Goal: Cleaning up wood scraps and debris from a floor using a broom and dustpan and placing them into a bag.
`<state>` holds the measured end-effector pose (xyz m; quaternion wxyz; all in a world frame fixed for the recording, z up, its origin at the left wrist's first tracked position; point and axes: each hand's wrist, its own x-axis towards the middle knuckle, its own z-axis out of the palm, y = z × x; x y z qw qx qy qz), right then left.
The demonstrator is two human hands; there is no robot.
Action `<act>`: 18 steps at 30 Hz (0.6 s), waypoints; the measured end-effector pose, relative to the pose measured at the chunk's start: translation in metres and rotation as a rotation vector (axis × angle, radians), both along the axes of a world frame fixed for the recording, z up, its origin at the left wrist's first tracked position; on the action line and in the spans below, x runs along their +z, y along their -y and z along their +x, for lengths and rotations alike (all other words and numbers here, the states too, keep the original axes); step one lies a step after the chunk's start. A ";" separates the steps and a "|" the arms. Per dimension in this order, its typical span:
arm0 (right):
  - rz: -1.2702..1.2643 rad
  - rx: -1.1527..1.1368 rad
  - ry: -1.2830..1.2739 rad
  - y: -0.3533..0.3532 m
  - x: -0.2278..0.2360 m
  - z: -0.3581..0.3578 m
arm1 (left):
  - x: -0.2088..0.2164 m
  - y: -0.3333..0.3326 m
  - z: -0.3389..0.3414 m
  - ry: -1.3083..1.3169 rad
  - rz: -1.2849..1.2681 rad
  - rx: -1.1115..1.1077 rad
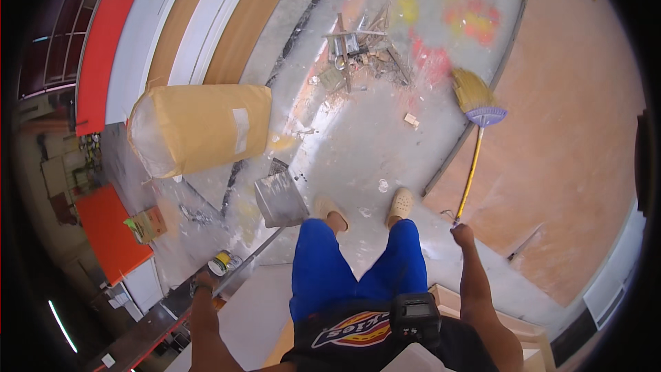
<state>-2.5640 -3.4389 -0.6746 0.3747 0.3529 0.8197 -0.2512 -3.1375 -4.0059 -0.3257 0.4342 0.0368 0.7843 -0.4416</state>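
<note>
At the right, my right hand (463,235) is closed round the end of the yellow handle of a broom (470,176). The broom's straw bristles, bound by a purple collar, rest on the floor pointing away from me. My left hand (203,280) is at the lower left, beside a dark tabletop. Its fingers are too unclear to make out. A grey long-handled dustpan (282,200) is left of my feet, and its handle runs back to my left wrist. Farther off on the floor lies a debris pile (361,55) of wood scraps, sticks and dust.
A big brown paper-wrapped bale (213,127) lies left of the dustpan. A small wood block (411,120) sits between pile and broom. At the right is a large brown board (551,165). A can (220,262) stands near my left hand, with an orange panel (113,231) beyond.
</note>
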 end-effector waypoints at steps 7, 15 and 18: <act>0.177 -0.276 -0.233 -0.186 0.069 -0.122 | -0.113 -0.015 -0.029 0.229 0.383 -0.256; 0.058 0.237 -0.326 -0.246 0.074 -0.373 | -0.254 -0.228 -0.132 -0.008 1.148 0.184; 0.175 0.235 -0.152 -0.301 0.067 -0.433 | -0.255 -0.424 -0.181 -0.001 1.249 0.808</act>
